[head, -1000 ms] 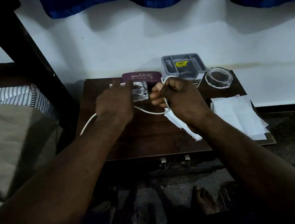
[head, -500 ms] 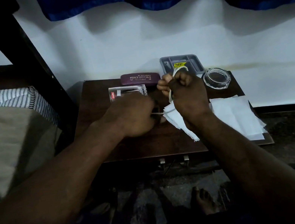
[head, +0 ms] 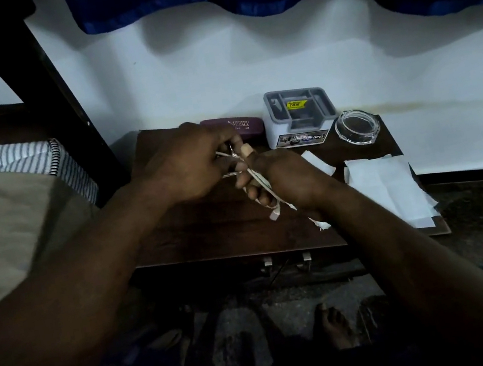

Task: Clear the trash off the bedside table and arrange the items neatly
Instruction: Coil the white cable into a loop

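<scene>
Right hand (head: 284,178): fingers curled round a coiled cable (head: 275,211), above the tabletop (head: 210,233).
Left hand (head: 185,163): pinching the cable's free run, just left of the right hand.
Cable: one loop hangs below the right fingers.
Tissues (head: 389,185): right of the right hand.
Doing it well: likely even, snug turns, with the end tucked so the coil holds.

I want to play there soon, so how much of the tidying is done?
About halfway, I think. The glasses case, grey box and glass ashtray sit in a row by the wall. The left hand and right hand hold the white cable, looped into a bundle. The paper tissues on the right side of the table are not yet cleared.
</scene>
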The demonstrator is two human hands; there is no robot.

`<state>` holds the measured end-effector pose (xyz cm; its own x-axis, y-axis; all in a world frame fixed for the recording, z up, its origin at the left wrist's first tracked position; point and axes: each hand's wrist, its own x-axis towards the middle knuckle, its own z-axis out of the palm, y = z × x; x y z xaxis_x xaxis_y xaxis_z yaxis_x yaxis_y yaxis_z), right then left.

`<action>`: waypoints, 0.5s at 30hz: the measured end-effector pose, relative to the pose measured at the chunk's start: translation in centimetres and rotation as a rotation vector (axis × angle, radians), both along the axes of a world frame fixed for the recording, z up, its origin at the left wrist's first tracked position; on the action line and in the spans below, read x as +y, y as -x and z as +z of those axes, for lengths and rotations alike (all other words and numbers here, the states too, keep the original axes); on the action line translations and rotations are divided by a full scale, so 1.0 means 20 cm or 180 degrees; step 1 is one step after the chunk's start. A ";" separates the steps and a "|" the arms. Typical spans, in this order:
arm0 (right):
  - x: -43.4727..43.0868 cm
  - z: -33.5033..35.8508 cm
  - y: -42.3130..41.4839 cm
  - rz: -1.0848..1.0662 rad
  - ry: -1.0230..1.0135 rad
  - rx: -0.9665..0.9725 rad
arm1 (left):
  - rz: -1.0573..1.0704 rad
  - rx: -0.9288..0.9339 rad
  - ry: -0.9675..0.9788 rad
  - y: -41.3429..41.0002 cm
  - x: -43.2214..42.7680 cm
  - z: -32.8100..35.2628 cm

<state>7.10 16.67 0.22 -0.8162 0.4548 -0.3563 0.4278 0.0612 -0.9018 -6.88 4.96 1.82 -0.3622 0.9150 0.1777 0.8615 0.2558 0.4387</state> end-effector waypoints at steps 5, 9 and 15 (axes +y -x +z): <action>0.01 0.05 -0.02 0.0135 0.1228 -0.0092 | -0.0309 -0.0896 -0.0359 0.04 -0.01 -0.05; 0.04 0.08 -0.04 0.0222 0.2852 0.0556 | -0.0040 -0.3206 -0.0604 -0.03 0.01 -0.16; 0.09 0.11 -0.03 -0.0795 0.3526 0.2118 | 0.0286 -0.3692 0.0464 -0.08 0.02 -0.23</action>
